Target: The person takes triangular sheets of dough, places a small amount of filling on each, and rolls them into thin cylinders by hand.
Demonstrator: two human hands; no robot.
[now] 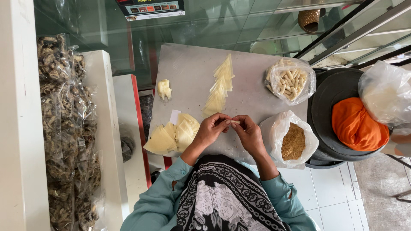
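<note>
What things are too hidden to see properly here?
- Roll, head view: pinched between the left hand and right hand; fingers cover most of it.
- Bowl contents, head view: hidden under the orange cloth.
- Clear bag, head view: cut off by the right edge.

A small pale pastry roll (234, 122), cream-coloured and partly hidden by fingertips, is pinched between the left hand (212, 128) and the right hand (249, 133) just above a grey metal work board (192, 68). It lies roughly level, its length running from 9 o'clock to 3 o'clock, at the board's near edge, toward 6 o'clock. Only a short section of its wrapper shows between the thumbs, smooth and tightly rolled.
</note>
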